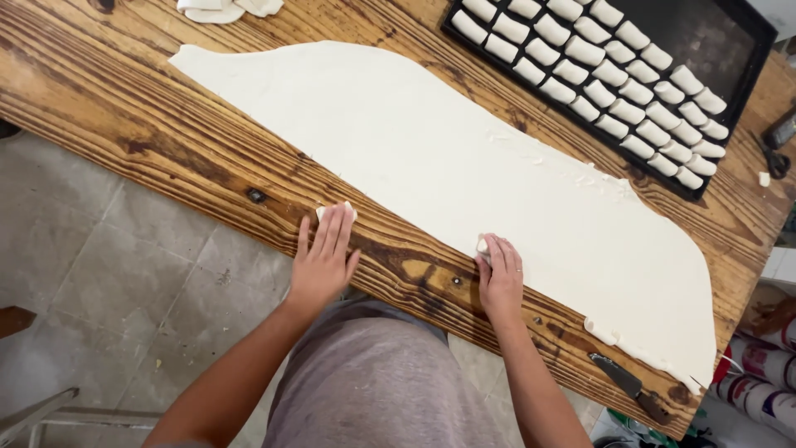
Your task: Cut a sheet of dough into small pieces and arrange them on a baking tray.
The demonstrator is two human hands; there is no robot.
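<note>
A long thin sheet of pale dough (431, 158) lies across a wooden table (124, 108). My left hand (323, 253) lies flat, fingers together, on a small rolled piece of dough (347, 209) at the table's near side, just off the sheet's edge. My right hand (500, 278) presses down on another small dough piece (482, 245) at the sheet's near edge. Both palms face down.
A black baking tray (730, 33) at the far right holds several rows of small dough rolls (597, 66). A knife (628, 386) lies near the table's right front corner. Dough scraps (228, 8) sit at the far edge. Scissors (777, 162) lie beyond the tray. Grey tiled floor lies below.
</note>
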